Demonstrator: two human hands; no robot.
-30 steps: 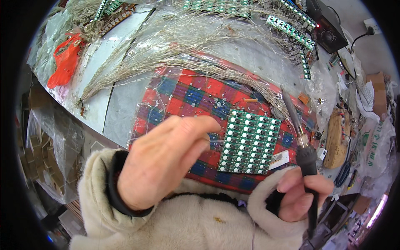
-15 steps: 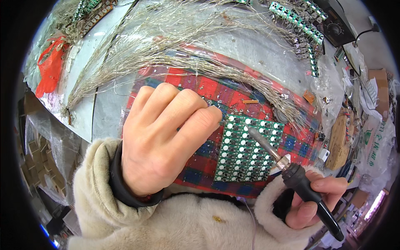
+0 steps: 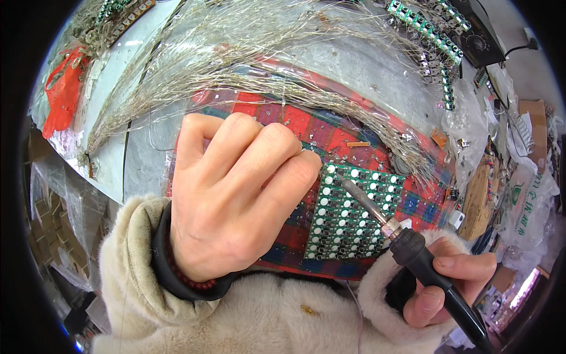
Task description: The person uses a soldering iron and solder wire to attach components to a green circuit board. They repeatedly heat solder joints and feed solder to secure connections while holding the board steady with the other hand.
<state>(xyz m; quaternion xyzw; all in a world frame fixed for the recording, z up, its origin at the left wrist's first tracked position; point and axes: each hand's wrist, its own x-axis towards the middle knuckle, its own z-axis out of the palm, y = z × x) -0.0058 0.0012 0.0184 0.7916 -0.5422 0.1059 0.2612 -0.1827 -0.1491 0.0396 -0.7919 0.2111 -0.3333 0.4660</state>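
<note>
My right hand (image 3: 451,283) grips a black-handled soldering iron (image 3: 421,256). Its metal tip points up and left over the upper left part of a green circuit board panel (image 3: 348,221), which carries rows of round white parts. I cannot tell whether the tip touches the board. My left hand (image 3: 239,189) is closed, knuckles up, beside the panel's upper left corner. Its thumb and fingertips are mostly hidden, so what they pinch cannot be made out. The panel lies on a red and blue plaid cloth (image 3: 306,121) under clear plastic.
A long bundle of thin silvery wires (image 3: 236,82) arcs across the table beyond my hands. Strips of green boards (image 3: 427,32) and a black box with a dial (image 3: 476,41) lie far right. A red plastic bag (image 3: 65,91) hangs far left; a wooden block (image 3: 479,203) lies right.
My left hand has shifted slightly right, toward the panel's corner. The iron's tip has moved a little left across the board.
</note>
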